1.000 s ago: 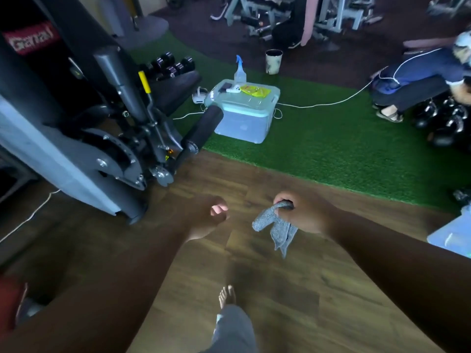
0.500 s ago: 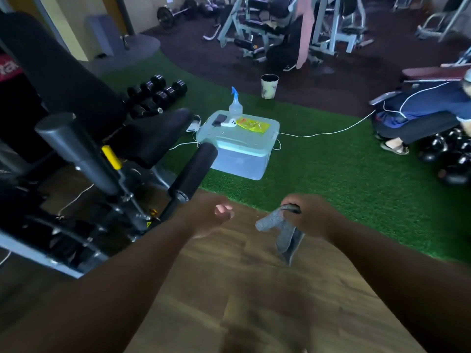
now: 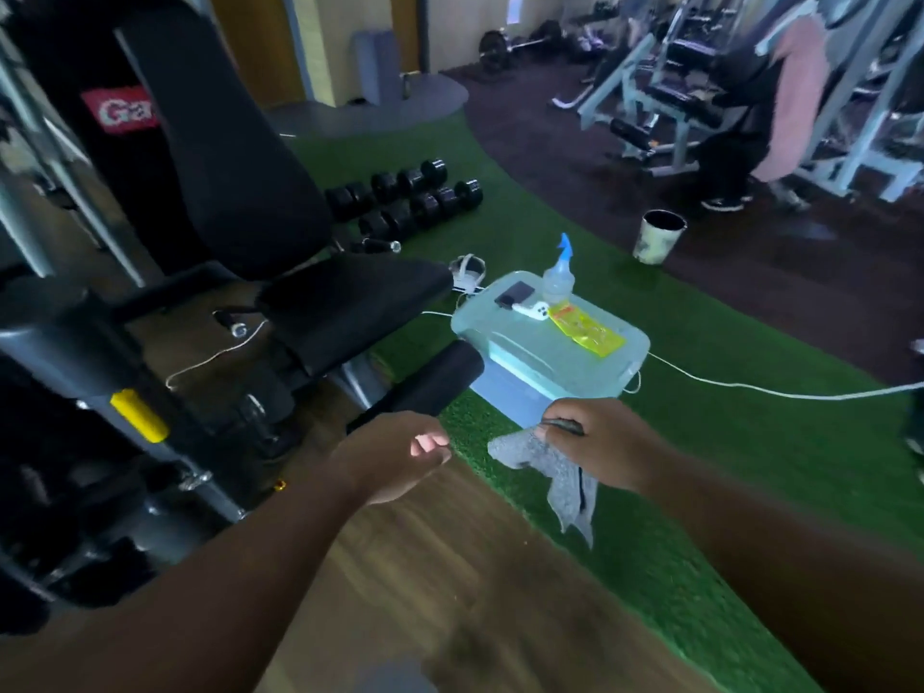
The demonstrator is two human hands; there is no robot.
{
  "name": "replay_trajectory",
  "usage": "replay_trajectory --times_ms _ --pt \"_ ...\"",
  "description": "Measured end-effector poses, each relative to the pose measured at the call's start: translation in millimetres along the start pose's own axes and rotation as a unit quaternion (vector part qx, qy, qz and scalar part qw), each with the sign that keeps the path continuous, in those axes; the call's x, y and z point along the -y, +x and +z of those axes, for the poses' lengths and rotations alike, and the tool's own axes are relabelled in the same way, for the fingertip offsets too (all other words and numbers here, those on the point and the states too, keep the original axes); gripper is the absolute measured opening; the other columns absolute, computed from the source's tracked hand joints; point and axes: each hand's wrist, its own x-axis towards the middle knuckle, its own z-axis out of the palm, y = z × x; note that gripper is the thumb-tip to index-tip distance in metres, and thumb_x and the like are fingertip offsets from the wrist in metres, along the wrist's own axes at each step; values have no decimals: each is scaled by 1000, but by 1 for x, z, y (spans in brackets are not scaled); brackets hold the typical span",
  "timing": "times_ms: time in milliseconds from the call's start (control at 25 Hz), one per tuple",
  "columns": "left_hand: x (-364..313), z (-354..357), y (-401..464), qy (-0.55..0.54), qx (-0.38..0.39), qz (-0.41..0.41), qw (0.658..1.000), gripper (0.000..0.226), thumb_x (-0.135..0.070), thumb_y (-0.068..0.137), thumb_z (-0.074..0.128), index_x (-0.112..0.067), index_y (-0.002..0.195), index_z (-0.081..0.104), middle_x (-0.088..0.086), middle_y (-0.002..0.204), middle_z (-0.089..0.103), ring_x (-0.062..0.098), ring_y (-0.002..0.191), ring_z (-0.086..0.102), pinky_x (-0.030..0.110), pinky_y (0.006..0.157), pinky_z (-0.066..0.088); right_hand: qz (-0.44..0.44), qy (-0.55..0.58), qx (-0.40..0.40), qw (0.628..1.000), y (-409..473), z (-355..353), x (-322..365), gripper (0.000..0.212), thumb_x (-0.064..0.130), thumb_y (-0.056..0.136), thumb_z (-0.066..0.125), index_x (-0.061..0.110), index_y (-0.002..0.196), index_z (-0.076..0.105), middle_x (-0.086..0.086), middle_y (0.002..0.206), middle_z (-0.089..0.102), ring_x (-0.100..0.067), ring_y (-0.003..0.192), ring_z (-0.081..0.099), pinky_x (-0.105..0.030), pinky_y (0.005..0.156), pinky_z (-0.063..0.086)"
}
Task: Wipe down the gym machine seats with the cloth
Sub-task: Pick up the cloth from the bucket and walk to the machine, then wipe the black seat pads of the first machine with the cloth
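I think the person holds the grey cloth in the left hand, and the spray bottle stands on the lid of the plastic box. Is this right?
Not quite. The head view shows the grey cloth held in the right hand; the left hand holds nothing. The spray bottle does stand on the lid of the plastic box.

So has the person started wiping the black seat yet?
Not yet, it seems. The right hand grips the grey cloth, which hangs in the air, apart from the black seat. The left hand holds nothing. Nothing looks wiped, though a clean seat would be hard to tell here. Left to do: bring the cloth to the seat and backrest and wipe.
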Motion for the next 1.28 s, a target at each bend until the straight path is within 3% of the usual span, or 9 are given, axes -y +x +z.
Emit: replay_trajectory --times_ms 120,360,520,640,800,920,1080,1200,1280 --pt "28 -17 53 -16 -38 -44 998 15 -38 92 69 -31 105 72 -16 97 69 4 86 65 28 83 53 -27 -4 18 999 82 -12 -7 29 42 95 56 17 81 59 -6 67 57 -10 54 47 -32 55 34" --pt "102 -73 185 -9 -37 -88 995 20 -39 93 67 -29 109 72 -17 98 64 8 90 62 27 83 49 -38 31 37 998 258 -6 -5 24 40 95 60 30 73 58 10 61 54 -4 54 46 -31 56 35" --pt "142 -114 253 -5 -9 -119 993 15 -44 91 65 -36 104 70 -19 99 66 6 91 64 31 87 53 -16 43 66 997 357 -2 10 18 37 94 61 25 81 62 3 61 54 -3 53 46 -26 53 33" --pt "157 -132 288 -51 -29 -134 989 8 -40 91 66 -37 97 69 -20 94 66 2 86 64 28 82 52 7 91 93 991 420 1 15 8 36 92 62 30 87 63 6 70 61 -7 60 55 -23 54 37" --pt "167 -137 335 -128 -85 -144 978 3 -42 85 67 -42 88 67 -20 92 69 0 82 65 29 83 55 11 139 123 983 507 6 23 11 34 94 64 24 94 67 5 82 66 -12 74 60 -28 63 43" --pt "172 -140 379 -160 -106 -173 966 5 -38 89 71 -40 92 68 -18 93 69 -1 84 65 27 84 54 16 173 171 970 574 16 22 11 35 94 64 25 93 68 2 85 68 -13 71 58 -29 62 42" --pt "176 -137 431 -184 -113 -223 950 15 -47 83 73 -46 95 64 -19 99 66 -1 89 65 28 84 55 24 223 242 944 650 27 16 12 37 92 69 26 96 68 -1 89 72 -12 70 63 -27 58 46" --pt "179 -129 466 -173 -139 -266 938 14 -44 85 74 -43 96 66 -19 99 66 1 89 64 32 85 56 64 275 298 912 689 30 12 13 28 95 67 18 102 67 -6 93 71 -16 74 62 -24 54 47" --pt "182 -127 483 -190 -166 -288 924 11 -40 86 76 -40 94 69 -18 96 67 -1 86 64 27 82 56 96 303 336 887 707 30 10 11 23 96 65 14 102 67 -6 89 66 -16 75 58 -26 56 46"
